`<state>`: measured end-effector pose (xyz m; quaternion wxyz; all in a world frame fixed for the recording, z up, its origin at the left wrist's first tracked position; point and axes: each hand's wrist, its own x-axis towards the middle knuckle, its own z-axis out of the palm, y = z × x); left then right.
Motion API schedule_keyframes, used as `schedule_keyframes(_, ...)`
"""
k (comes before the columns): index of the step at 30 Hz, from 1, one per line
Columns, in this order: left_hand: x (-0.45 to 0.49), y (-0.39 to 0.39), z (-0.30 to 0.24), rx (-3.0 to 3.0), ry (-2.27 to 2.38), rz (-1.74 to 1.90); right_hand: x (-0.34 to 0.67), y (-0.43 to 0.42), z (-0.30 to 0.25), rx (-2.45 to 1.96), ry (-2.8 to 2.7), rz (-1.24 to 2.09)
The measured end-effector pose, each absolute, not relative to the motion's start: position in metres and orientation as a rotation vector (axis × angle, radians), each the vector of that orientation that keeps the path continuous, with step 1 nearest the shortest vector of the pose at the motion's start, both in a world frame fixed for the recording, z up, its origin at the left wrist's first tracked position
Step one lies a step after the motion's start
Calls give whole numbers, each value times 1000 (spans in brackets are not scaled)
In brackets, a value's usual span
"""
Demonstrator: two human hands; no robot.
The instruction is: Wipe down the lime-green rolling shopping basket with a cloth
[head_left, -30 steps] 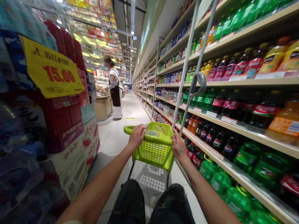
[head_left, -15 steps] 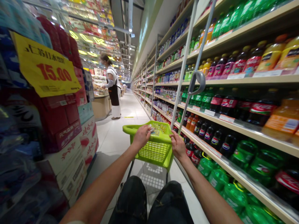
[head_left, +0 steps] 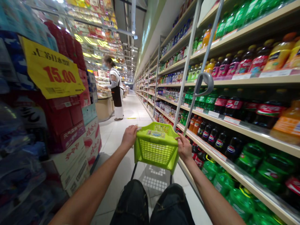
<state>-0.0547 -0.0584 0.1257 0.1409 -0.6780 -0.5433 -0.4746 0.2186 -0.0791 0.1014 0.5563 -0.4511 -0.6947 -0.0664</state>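
Note:
A small lime-green plastic shopping cart (head_left: 157, 153) on thin dark legs stands just ahead of my knees. My left hand (head_left: 129, 137) is closed round the left end of its handle bar, with a small whitish bit showing at the fingertips that I cannot make out. At the right end, the fingers of my right hand (head_left: 184, 147) wrap over the handle. Between the hands, the bar carries a printed label (head_left: 155, 134). Latticed walls surround the basket, and I see no goods through them.
Drink shelves (head_left: 234, 122) line the right side, crossed by a metal pole with a grey loop handle (head_left: 203, 83). Stacked cartons (head_left: 72, 165) under a yellow price sign (head_left: 52, 70) crowd the left. Farther up the tiled aisle, a person in a dark apron (head_left: 116, 93) stands beside a counter.
My left hand has slid left from nearer the handle's middle to its left end, uncovering the label. The cart looks straighter, and the view has shifted slightly. My right hand keeps its grip.

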Motion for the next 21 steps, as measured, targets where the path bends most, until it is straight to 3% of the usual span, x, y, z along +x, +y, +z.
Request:
schedule_keyframes(8,-31,-62,116,-2128,-1304,-1443,220,-80,98,-1069,-1581,-194)
schedule_keyframes(13,-59,-55,117,-1909,-1557,-1499,221,-80,98,-1056,-1598,-203)
schedule_keyframes(21,-55,-50,117,-2022,-1442,-1465,226,-77,95,-988,-1640,-198)
